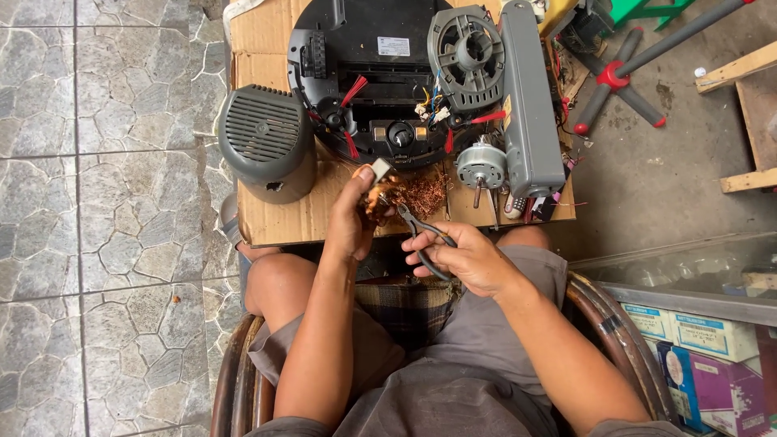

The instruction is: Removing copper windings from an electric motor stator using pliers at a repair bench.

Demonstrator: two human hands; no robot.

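- Gripping a copper-wound motor core [377, 197], the left hand [350, 222] lifts it over the lap, at 6 o'clock from the round black vacuum robot [380, 81].
- Right hand [465, 259] is closed on pliers [421, 231], whose tip meets the winding.
- Loose copper wire [425, 194] lies at 3 o'clock on the cardboard sheet [275, 218], presumably catching scraps.

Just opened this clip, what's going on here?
A seated person is working over a cardboard sheet laid in front of their knees. The left hand holds up a small part wound with copper wire, and the right hand holds pliers with the tips at that winding. Loose copper wire lies piled on the cardboard, beside a small motor, a grey vented housing and an upturned round black appliance.
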